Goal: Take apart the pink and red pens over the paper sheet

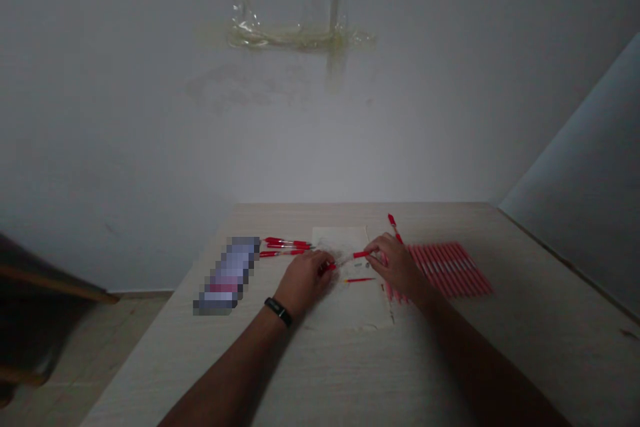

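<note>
Red pen (354,257) spans the gap between the two hands, low in the middle of the frame, above a paper sheet (345,240). Its long axis runs nearly side to side, rising slightly to the right. The left hand (304,283) sits at its lower left end, fingers curled closed around the red tip. The right hand (397,268) comes in from the lower right, fingers drawn into a pinch near the pen's upper right end. Neither hand is spread open, and both appear to have hold of the pen; whether it is whole or coming apart is too small to tell. Both forearms rise from the bottom edge and angle in toward the centre, and a black wristband (279,311) circles the left wrist. A thin red refill (359,279) lies on the sheet just below the pen, nearer the right hand. Loose red pens (286,244) lie left of the sheet, beside a blurred packet (227,275). A fanned row of pink pens (450,270) lies to the right of the right hand, and another red pen (395,228) pokes out beyond its knuckles, toward the far edge of the pale table (400,373).
</note>
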Motion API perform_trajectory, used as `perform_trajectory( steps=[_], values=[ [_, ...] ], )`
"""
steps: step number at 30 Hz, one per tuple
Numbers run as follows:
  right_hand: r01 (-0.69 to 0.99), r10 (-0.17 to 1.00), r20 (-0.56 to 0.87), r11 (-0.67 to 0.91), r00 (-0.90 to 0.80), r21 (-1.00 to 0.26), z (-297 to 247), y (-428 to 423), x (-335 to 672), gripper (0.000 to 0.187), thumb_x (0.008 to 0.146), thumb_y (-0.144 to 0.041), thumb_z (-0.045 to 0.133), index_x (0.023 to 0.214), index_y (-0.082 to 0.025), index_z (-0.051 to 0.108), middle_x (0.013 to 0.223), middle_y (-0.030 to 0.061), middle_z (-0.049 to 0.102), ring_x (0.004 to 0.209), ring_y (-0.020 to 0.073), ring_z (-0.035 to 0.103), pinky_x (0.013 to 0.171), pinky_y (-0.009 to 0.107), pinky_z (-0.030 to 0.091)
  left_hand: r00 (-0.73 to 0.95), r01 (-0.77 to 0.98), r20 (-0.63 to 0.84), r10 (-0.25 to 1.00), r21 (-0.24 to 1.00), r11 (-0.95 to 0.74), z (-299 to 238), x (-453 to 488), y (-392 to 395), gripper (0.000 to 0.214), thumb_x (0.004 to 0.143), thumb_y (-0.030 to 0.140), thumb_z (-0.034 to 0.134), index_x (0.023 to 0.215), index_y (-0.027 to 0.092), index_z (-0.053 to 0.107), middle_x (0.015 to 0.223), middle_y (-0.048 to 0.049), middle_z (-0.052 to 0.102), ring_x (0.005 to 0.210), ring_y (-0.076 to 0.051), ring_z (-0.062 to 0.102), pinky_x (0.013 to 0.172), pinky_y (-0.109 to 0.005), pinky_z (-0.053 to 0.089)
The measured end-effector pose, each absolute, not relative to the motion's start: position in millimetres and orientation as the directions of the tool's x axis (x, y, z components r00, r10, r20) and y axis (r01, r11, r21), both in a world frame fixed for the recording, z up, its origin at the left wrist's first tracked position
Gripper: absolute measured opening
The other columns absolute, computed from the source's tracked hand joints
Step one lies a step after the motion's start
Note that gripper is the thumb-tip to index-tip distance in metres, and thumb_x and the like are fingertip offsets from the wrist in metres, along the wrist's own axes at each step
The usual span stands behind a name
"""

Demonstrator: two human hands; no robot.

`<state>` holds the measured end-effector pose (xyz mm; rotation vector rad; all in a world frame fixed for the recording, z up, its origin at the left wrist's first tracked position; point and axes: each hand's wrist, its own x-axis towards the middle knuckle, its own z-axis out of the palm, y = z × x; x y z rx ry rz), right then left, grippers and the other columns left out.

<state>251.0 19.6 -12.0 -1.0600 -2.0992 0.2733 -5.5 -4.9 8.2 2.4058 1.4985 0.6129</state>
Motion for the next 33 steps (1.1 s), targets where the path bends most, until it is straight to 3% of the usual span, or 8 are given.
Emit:
perform_trajectory(
  steps=[10, 21, 33],
  values=[
    [0.573, 0.744, 0.541, 0.657, -0.391, -0.49, -18, 23, 253, 0.01, 0.087, -0.012, 0.064, 0.091, -0.021, 0.063, 0.087, 0.0033, 0.061, 0.084, 0.0206, 0.057, 0.076, 0.035, 0.045, 0.423, 0.762, 0.279, 0.862, 0.405, -0.504, 6, -9, -2, 0.018, 0.089, 0.018, 0.061, 0.1, 0.021, 0.076, 0.093, -0.0074, 0.071, 0.088, -0.021, 0.063, 0.081, -0.032, 0.046],
    [0.547, 0.759, 0.495, 0.649, -0.424, -0.529, -15, 21, 253, 0.009, 0.088, -0.013, 0.064, 0.092, -0.022, 0.064, 0.089, 0.0035, 0.062, 0.087, 0.0208, 0.058, 0.079, 0.036, 0.046, 0.424, 0.704, 0.311, 0.851, 0.478, -0.525, -5, -9, 2, 0.018, 0.091, 0.017, 0.06, 0.102, 0.021, 0.074, 0.097, -0.0064, 0.072, 0.093, -0.021, 0.063, 0.086, -0.033, 0.047],
    [0.577, 0.867, 0.354, 0.499, -0.352, -0.647, -13, 18, 252, 0.003, 0.091, -0.022, 0.064, 0.09, -0.021, 0.066, 0.084, 0.0016, 0.062, 0.073, 0.016, 0.06, 0.066, 0.03, 0.047, 0.433, 0.68, 0.333, 0.838, 0.49, -0.546, -2, -8, 2, 0.018, 0.09, 0.012, 0.061, 0.099, 0.02, 0.074, 0.094, -0.0057, 0.071, 0.091, -0.021, 0.062, 0.084, -0.032, 0.046]
  ],
)
